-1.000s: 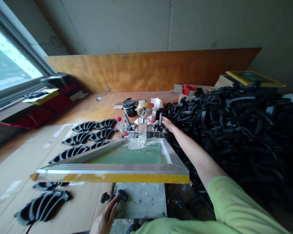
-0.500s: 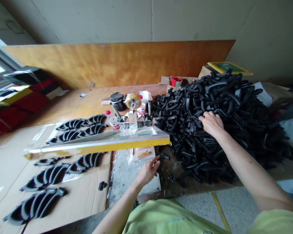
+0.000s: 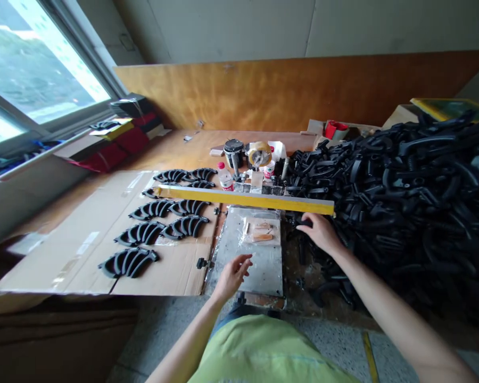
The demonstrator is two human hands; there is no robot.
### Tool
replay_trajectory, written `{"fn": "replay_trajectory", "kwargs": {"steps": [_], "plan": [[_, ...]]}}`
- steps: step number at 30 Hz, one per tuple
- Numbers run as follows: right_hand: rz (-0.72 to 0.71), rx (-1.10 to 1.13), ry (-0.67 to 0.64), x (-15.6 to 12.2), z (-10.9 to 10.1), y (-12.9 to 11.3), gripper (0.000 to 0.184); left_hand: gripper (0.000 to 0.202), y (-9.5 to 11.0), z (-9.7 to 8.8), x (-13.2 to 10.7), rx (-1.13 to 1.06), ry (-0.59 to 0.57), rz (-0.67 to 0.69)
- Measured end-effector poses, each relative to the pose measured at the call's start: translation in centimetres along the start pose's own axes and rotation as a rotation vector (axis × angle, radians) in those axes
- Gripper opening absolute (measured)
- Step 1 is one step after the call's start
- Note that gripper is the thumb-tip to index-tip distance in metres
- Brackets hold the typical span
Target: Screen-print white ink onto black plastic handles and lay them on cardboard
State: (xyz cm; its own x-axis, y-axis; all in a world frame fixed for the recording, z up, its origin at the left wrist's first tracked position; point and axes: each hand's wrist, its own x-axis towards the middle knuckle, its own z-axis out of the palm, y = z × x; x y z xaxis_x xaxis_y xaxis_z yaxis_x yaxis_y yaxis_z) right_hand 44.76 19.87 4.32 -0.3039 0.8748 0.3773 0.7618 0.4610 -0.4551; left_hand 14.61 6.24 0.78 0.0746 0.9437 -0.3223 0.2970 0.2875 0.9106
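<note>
My left hand [image 3: 233, 274] hovers over the near part of a grey metal plate [image 3: 245, 276], fingers loosely bent and apart, with nothing visible in them. Just right of the plate is my right hand [image 3: 321, 231], its thumb and fingers parted in a C shape and no object visible between them. It is close below the right end of a long yellow-edged frame [image 3: 247, 200], seen edge-on above the plate. Small orange-brown pieces [image 3: 262, 237] lie under clear film on the plate. A large heap of black curved plastic parts [image 3: 407, 186] rises beside my right hand.
Black ribbed curved parts [image 3: 130, 263] lie in rows on a cardboard sheet [image 3: 80, 239] at left. Behind the frame stand a bottle with a red cap [image 3: 225, 178], a dark jar [image 3: 233, 153] and a tape roll [image 3: 259, 154]. A black knob [image 3: 201, 263] sticks out left of the plate.
The view has swung left, showing more window and cardboard. My right hand has left the heap and moved left toward the plate. My left hand stays low over the plate.
</note>
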Motion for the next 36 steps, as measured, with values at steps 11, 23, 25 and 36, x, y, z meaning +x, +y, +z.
{"fn": "replay_trajectory", "kwargs": {"steps": [11,23,25,36], "plan": [[-0.223,0.020,-0.165,0.2,13.8,-7.5,0.034,0.050,3.2,-11.0,2.5,-0.185,0.295,0.176],[0.241,0.029,0.094,2.1,5.2,-1.4,0.033,0.054,10.2,-14.0,2.8,-0.413,0.239,0.317],[0.300,0.027,0.168,3.7,3.3,-1.0,0.030,0.055,7.3,-13.6,1.6,-0.375,0.165,0.185],[-0.018,-0.264,-0.288,11.3,9.8,-10.5,0.020,0.080,-5.1,-9.7,3.7,-0.238,0.133,0.030]]}}
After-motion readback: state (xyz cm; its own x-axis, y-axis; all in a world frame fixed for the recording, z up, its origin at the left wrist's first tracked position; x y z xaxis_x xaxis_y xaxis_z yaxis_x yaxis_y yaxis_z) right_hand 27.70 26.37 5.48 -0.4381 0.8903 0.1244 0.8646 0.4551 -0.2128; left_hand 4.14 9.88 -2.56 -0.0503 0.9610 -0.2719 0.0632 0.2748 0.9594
